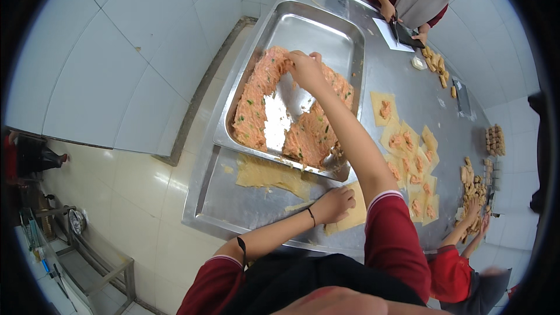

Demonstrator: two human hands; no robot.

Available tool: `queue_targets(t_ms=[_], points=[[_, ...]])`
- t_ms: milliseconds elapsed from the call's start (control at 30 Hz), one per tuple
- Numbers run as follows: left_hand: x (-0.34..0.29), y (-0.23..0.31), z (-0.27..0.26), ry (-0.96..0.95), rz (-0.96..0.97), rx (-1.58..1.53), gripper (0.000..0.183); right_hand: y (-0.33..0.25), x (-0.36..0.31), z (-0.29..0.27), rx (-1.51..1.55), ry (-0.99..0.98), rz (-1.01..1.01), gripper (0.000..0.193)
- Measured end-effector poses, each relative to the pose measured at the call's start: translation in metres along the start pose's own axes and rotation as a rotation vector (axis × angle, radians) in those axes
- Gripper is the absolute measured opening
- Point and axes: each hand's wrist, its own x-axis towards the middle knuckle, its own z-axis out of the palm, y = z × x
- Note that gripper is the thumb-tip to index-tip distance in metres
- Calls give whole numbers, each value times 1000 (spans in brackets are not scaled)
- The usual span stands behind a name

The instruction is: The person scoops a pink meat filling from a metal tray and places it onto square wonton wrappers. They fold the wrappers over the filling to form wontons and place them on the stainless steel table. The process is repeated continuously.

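Observation:
A deep steel tray (pixel 217 134) holds a pink minced meat filling (pixel 252 102) flecked with green, heaped around a bare patch of tray bottom. My right hand (pixel 306 70) reaches over the tray, fingers bent and pinched into the far part of the filling. Below the tray's near edge, my left hand (pixel 335 205) is curled closed beside pale yellow wrapper sheets (pixel 353 221); what its fingers hold, if anything, is hidden. To the right, several square wrappers (pixel 383 100) lie spread out, most bearing a small lump of filling.
More yellow sheets (pixel 274 176) lie under the tray's near edge on the steel table (pixel 219 195). Across the table, a person (pixel 402 0) handles a dark item over a white sheet. Another person (pixel 452 274) at right reaches toward piled rolled pieces (pixel 471 184). A tiled wall stands left.

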Motion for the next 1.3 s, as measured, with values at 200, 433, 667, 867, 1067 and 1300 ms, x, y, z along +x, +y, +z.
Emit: queue_targets(t_ms=[200, 433, 667, 867, 1067, 1300], points=[[-2, -6, 8, 87, 68, 38, 29, 10, 25, 29, -262, -244, -79, 26], [0, -9, 16, 90, 74, 54, 29, 7, 15, 29, -397, -276, -139, 26], [0, -8, 20, 64, 25, 55, 31, 4, 9, 41, -404, -164, -154, 17], [2, -13, 28, 195, 96, 48, 39, -9, 7, 45, -517, -171, -143, 13], [1, -16, 34, 118, 61, 32, 42, -7, 7, 45, -501, -172, -149, 15], [0, -13, 27, 129, 72, 50, 45, -3, 2, 41, -423, -207, -107, 13]])
